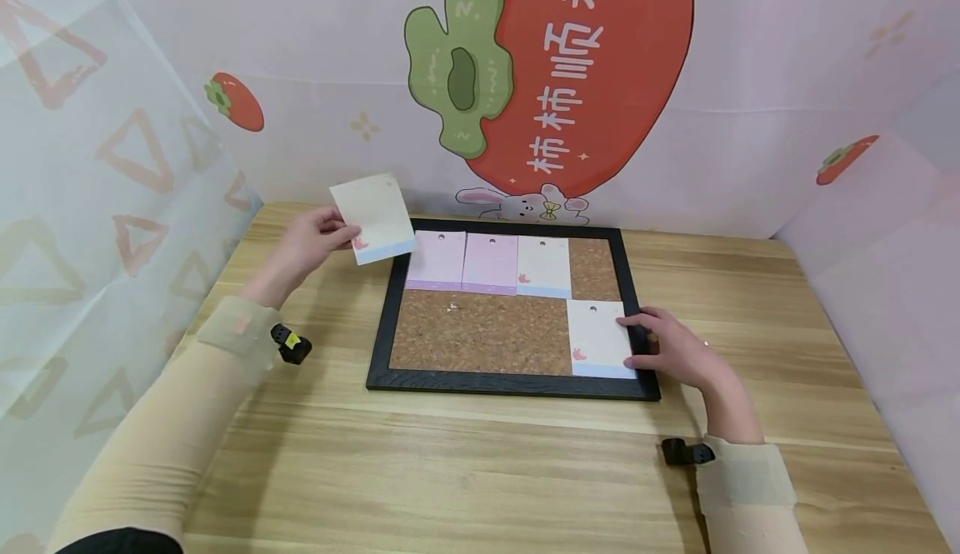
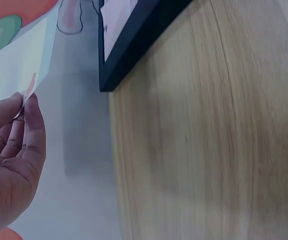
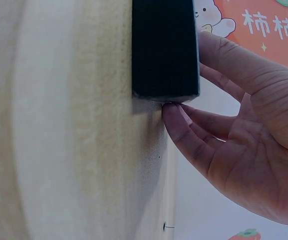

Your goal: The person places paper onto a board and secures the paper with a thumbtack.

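My left hand (image 1: 321, 233) pinches a cream sticky note (image 1: 375, 217) with a blue lower strip between thumb and fingers, raised over the far left corner of the framed cork board (image 1: 480, 333). At the board's right side, my right hand (image 1: 678, 347) grips the black frame, with two fingertips touching the right edge of another white note (image 1: 597, 337). That note lies at the lower right, slightly over the frame. Along the top sit two lilac notes (image 1: 438, 261) side by side, then a cream note (image 1: 543, 267). Some right fingertips are hidden in the head view.
The board lies on a wooden table (image 1: 465, 471). A printed cloth wall (image 1: 315, 146) rises behind it, with side walls left and right. A tiny whitish thing (image 1: 452, 307) is on the cork. Each wrist wears a small black camera (image 1: 291, 344).
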Available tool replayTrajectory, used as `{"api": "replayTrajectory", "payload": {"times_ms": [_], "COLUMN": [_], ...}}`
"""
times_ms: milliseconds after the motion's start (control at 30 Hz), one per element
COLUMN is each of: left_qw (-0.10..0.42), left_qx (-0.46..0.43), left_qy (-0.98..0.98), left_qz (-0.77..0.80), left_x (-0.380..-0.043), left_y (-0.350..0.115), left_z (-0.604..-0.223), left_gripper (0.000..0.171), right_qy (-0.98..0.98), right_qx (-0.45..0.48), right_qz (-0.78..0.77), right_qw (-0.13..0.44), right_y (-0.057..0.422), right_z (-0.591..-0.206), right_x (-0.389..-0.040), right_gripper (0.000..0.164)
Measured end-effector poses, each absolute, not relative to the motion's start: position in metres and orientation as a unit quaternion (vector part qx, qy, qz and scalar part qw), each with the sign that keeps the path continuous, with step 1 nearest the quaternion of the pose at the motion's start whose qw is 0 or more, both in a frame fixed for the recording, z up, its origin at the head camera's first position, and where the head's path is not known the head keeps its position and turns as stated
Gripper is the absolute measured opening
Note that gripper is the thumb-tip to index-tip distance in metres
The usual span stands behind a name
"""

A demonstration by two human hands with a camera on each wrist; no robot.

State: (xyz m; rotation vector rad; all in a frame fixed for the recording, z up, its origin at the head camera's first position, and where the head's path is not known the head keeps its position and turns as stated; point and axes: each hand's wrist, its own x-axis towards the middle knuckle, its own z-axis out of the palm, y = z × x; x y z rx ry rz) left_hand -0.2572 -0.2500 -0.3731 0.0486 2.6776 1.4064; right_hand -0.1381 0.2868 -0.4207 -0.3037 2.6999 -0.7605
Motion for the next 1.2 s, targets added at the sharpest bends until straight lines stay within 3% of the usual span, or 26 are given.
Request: {"api": "replayTrajectory", "payload": {"times_ms": [1200], "left_qw": [0.119], "left_qx": [0.148], "left_qy": [0.872], "left_qz": [0.452], "left_x": [-0.232], "left_y": [-0.162], "left_z": [-0.374], "left_gripper": [0.020], "right_qy": [0.945], "right_qx": [-0.101], "right_qz": [-0.267], "right_qw": [0.162], "right_y": [0.288], "right_z": [-0.423], "right_x": [-0.140], "right_gripper": [0.061]}}
